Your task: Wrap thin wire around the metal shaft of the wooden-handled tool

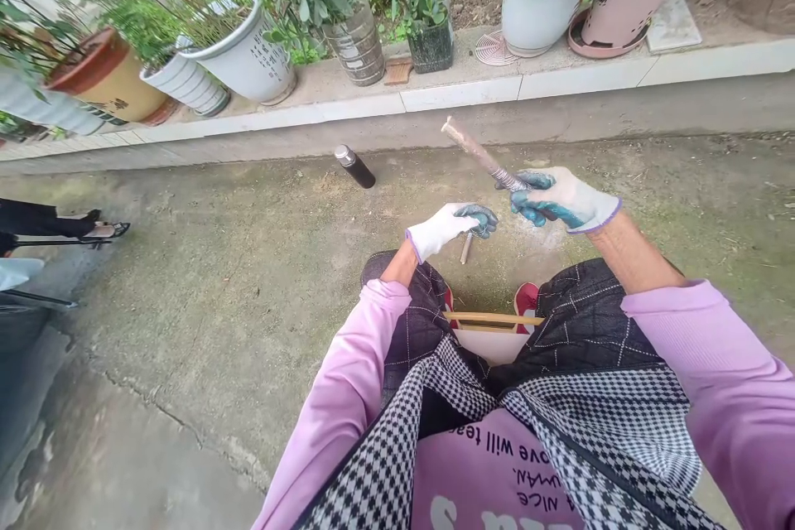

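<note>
I sit above a concrete floor, wearing white gloves with blue-green palms. My right hand (559, 199) is closed around a long brownish stick (472, 149) with a silvery threaded part near the grip; it points up and to the left. My left hand (453, 228) is closed on a small thin rod (465, 248) that hangs down below the fingers. The two hands are close together, a little apart, in front of my knees.
A dark bottle with a silver cap (355, 166) lies on the concrete ahead. Potted plants (248, 58) line a raised kerb (460, 91) at the back. Another person's foot in a sandal (103, 228) is at the left. A wooden stool edge (493, 320) shows between my legs.
</note>
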{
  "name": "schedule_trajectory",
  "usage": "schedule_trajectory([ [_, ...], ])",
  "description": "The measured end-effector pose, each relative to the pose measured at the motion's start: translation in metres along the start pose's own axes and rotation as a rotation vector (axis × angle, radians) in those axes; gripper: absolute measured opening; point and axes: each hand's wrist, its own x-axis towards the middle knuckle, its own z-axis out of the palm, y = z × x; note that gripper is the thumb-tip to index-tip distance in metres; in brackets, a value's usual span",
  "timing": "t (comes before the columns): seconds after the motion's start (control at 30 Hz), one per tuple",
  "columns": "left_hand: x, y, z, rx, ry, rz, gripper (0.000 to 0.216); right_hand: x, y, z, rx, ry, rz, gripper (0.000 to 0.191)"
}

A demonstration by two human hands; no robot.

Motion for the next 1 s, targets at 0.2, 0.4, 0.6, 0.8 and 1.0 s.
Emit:
schedule_trajectory([
  [0.2, -0.004, 0.012, -0.003, -0.250, 0.042, -0.100, 0.070, 0.007, 0.005, -0.010, 0.141, 0.171, -0.105, 0.067],
  [0.4, -0.008, 0.019, -0.002, -0.212, 0.111, -0.066, 0.055, 0.008, 0.004, -0.018, 0.197, 0.193, -0.137, 0.066],
  [0.6, -0.008, 0.020, -0.004, -0.114, 0.199, -0.034, 0.034, 0.008, 0.004, -0.020, 0.216, 0.268, -0.195, 0.065],
  [0.8, -0.007, 0.023, -0.009, -0.083, 0.300, -0.017, 0.034, 0.009, 0.007, -0.033, 0.334, 0.361, -0.245, 0.069],
  [1.0, -0.008, 0.022, -0.003, -0.046, 0.177, -0.020, 0.043, 0.002, 0.001, -0.023, 0.322, 0.213, -0.214, 0.065],
])
